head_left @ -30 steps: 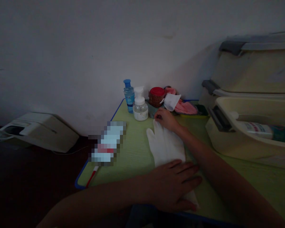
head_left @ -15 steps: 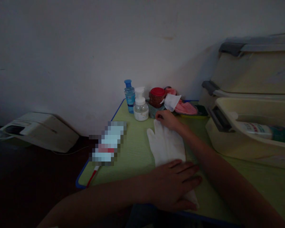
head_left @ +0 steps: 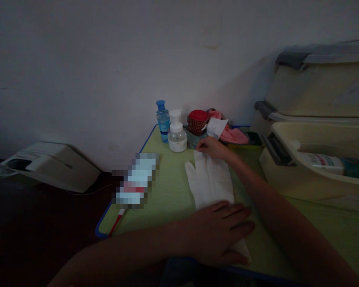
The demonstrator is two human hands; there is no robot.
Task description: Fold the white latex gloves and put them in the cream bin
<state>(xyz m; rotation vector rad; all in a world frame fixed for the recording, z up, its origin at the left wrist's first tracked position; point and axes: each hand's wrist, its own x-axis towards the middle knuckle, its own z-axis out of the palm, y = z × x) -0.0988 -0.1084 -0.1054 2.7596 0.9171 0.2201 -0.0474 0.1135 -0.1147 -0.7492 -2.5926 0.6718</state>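
A white rubber glove (head_left: 210, 184) lies flat on the green table (head_left: 167, 191), fingers pointing away from me. My left hand (head_left: 219, 231) lies flat on the glove's cuff end, fingers stretched out to the right, pressing it down. My right hand (head_left: 211, 146) reaches to the glove's far end and pinches its fingertips between closed fingers.
At the table's back stand a blue bottle (head_left: 162, 120), a clear pump bottle (head_left: 176, 133), a red-lidded woven basket (head_left: 197, 121) and pink and white cloths (head_left: 224, 131). Cream plastic drawers (head_left: 317, 159) crowd the right, the lowest one open. A blurred packet (head_left: 136, 181) lies left. A white box (head_left: 50, 165) sits on the floor.
My right hand has drawn the glove's fingertips slightly farther away, stretching the glove. My left hand has stayed put on the cuff.
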